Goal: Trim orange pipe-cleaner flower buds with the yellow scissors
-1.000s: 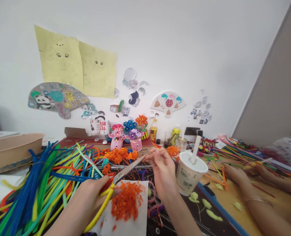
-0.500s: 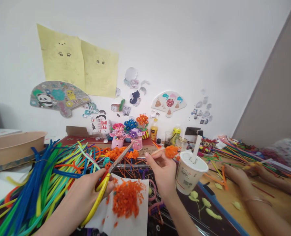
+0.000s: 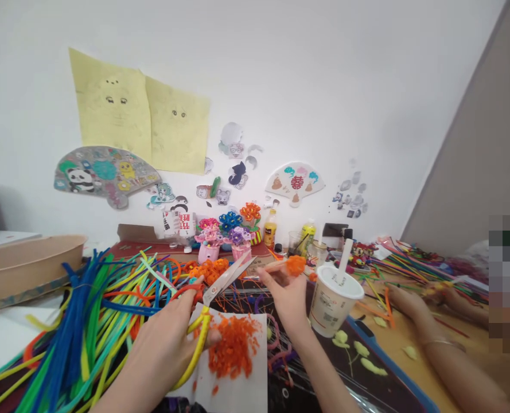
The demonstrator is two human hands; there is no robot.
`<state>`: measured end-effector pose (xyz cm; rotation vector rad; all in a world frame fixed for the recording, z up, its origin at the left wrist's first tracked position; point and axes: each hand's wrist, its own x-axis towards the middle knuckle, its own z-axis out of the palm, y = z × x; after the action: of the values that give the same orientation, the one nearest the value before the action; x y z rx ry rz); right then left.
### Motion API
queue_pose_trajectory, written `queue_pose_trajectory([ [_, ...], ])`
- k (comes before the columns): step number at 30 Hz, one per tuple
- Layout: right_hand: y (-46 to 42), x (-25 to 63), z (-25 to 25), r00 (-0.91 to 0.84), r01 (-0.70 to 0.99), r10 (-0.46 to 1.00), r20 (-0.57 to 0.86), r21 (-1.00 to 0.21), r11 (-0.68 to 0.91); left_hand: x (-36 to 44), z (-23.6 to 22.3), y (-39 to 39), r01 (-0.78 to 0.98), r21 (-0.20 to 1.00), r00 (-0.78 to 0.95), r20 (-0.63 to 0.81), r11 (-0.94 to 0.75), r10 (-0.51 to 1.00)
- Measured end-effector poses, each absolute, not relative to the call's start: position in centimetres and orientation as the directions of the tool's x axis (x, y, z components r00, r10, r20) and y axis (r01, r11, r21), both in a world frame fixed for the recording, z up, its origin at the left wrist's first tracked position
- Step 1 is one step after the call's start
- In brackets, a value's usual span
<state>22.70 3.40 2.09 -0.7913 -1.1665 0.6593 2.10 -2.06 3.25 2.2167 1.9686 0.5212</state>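
Note:
My left hand grips yellow-and-red-handled scissors; the blades are parted and point up and right toward my right hand. My right hand pinches a thin stem with a small orange pipe-cleaner flower at its far end. The scissor tips sit just left of that stem. Below both hands lies a white paper sheet with a heap of orange fuzz clippings on it.
A big pile of coloured pipe cleaners fills the left. A white paper cup with a straw stands right of my right hand. Finished flower pots and bottles line the wall. Another person's hands rest at the right. A cardboard tray sits far left.
The scissors swung from closed near the stem, back toward the pile, then up again with blades parted beside the stem. My right hand stayed nearly still, holding the flower.

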Motion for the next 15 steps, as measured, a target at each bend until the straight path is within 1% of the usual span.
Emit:
queue_pose_trajectory([
  [1, 3.6, 22.5, 2.3, 0.264, -0.159, 0.843, 0.468, -0.841, 0.517, 2.0, 3.2, -2.0, 0.945, 0.302, 0.078, 0.166, -0.126, 0.983],
  [3, 4.1, 21.9, 3.0, 0.215, -0.381, 0.917, 0.336, -0.835, 0.396, 1.9, 3.2, -1.8, 0.953, 0.287, 0.052, 0.153, -0.095, 0.987],
  [5, 4.6, 21.3, 3.5, 0.145, -0.515, 0.956, 0.256, -0.805, 0.293, 1.8, 3.3, -1.7, 0.954, 0.294, 0.022, 0.131, -0.060, 0.991],
  [7, 4.9, 20.7, 3.7, 0.097, -0.553, 0.970, 0.225, -0.798, 0.240, 1.7, 3.5, -1.7, 0.949, 0.314, -0.009, 0.129, -0.033, 0.992],
  [9, 5.1, 20.3, 3.4, 0.081, -0.558, 0.976, 0.204, -0.802, 0.214, 1.5, 3.7, -1.7, 0.944, 0.331, -0.046, 0.181, -0.017, 0.982],
  [11, 5.1, 20.0, 2.7, 0.073, -0.563, 0.981, 0.180, -0.805, 0.190, 1.4, 3.9, -1.8, 0.955, 0.296, -0.069, 0.190, 0.009, 0.979],
  [13, 5.0, 20.1, 2.1, 0.072, -0.561, 0.984, 0.162, -0.809, 0.175, 1.5, 4.0, -1.9, 0.968, 0.248, -0.076, 0.171, 0.032, 0.982],
  [15, 4.9, 20.3, 1.8, 0.079, -0.561, 0.985, 0.156, -0.809, 0.173, 1.6, 3.9, -2.1, 0.971, 0.237, -0.070, 0.162, 0.030, 0.984],
])
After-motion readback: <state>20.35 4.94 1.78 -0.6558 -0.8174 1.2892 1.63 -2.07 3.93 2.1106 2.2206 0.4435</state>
